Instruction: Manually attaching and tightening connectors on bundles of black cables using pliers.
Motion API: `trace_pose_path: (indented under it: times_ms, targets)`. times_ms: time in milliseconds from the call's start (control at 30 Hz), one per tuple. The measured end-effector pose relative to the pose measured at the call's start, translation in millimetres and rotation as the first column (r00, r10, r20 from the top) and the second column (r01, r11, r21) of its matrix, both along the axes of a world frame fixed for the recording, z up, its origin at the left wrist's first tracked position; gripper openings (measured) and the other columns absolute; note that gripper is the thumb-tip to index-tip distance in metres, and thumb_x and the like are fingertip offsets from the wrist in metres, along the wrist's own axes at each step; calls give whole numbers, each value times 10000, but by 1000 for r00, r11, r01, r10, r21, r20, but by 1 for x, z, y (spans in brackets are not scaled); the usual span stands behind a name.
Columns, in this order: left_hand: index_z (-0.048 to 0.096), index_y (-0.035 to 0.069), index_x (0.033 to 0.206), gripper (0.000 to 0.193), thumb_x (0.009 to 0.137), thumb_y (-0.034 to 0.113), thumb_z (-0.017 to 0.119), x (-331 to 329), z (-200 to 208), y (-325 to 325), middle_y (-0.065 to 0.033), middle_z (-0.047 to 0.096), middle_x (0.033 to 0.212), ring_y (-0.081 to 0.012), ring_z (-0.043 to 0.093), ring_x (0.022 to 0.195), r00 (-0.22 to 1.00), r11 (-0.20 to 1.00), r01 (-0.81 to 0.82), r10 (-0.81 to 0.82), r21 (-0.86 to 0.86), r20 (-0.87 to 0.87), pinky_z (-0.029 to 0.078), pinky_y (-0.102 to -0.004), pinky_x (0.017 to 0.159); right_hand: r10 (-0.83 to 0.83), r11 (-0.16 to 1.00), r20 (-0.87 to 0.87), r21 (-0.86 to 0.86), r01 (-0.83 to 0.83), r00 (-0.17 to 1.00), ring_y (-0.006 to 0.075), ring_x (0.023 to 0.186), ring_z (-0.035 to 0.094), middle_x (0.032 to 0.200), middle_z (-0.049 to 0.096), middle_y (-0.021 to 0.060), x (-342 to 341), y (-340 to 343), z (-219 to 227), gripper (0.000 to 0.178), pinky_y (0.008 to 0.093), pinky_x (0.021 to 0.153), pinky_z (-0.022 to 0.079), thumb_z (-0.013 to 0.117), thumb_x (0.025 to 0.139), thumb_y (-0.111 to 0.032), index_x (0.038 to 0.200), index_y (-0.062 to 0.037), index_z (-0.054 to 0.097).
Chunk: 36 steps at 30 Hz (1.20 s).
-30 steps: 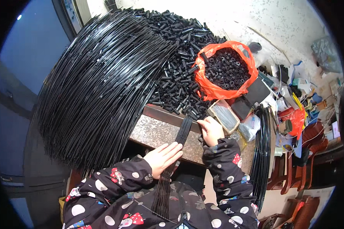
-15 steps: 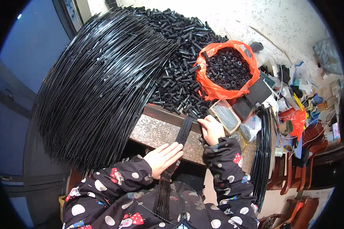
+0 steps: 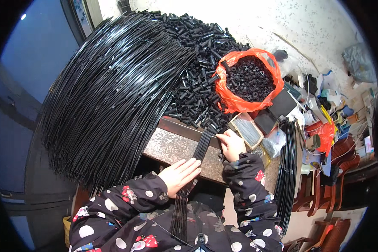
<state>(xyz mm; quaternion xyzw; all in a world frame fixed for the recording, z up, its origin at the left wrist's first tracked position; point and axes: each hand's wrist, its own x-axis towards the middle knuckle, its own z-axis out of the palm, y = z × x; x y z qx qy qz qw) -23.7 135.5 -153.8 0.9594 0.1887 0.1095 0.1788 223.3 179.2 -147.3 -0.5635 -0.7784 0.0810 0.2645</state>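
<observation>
A narrow bundle of thin black rods (image 3: 203,145) runs from the table edge down over my lap. My left hand (image 3: 181,175) lies flat across it, with the fingers stretched out and close together. Near the bundle's far end, my right hand (image 3: 232,145) is closed in a pinch, thumb and index finger pressed together. Whatever sits between those fingertips is too small or hidden to make out. Just beyond the rod tips begins a heap of short black plastic tubes (image 3: 197,90) with flared ends.
A large sheaf of black rods (image 3: 109,101) covers the left side. Behind my right hand stand a red plastic bag (image 3: 235,105) of small black star-shaped parts and an open box of thin pins (image 3: 247,129). More black rods (image 3: 286,172) hang over the table's right edge.
The whole view has shifted very slightly. Both hands keep nearly the same place and pose on and beside the rods.
</observation>
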Motion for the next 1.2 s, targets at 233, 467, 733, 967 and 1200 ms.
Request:
trace_pose_path:
  times_ms: [233,467,733,967,1200]
  targets:
    - [303,-25,1281,920,571,417,686,0,-4,-2,-198,266,1358,-322,239,1277,998,999,-3,6,54,-56,227,-405,1021,-25,1000,24,-17,25,999,280,668,559,742,532,97,-7,0,0,193,327,591,454,561,711,-5,886,-66,617]
    - [317,-36,1269,787,642,321,629,-4,0,-1,-209,286,1342,-324,265,1263,999,999,-10,12,32,-44,244,-404,1010,77,996,118,45,-83,990,260,696,558,760,526,74,-10,19,-3,95,335,589,464,568,727,-105,814,-76,591]
    - [293,-30,1288,903,574,361,682,-10,-2,-5,-201,269,1356,-319,252,1273,999,999,-7,9,41,-36,239,-397,1017,37,957,398,249,-147,917,259,724,542,766,536,57,17,1,6,128,334,609,447,588,697,-85,825,-90,589]
    - [307,-30,1281,875,569,324,673,-8,-1,-6,-198,279,1351,-316,267,1266,1000,999,-20,20,35,-12,255,-398,1008,84,996,123,-17,-82,989,253,690,571,771,545,63,13,-1,10,218,319,580,458,579,725,-48,917,-145,623]
    - [347,-49,1242,723,654,274,618,-9,15,-4,-215,319,1313,-333,309,1230,1000,999,-5,5,43,-20,273,-401,989,72,997,-17,-33,-72,997,262,701,562,743,550,82,11,2,8,210,325,622,453,574,706,-21,883,-109,644]
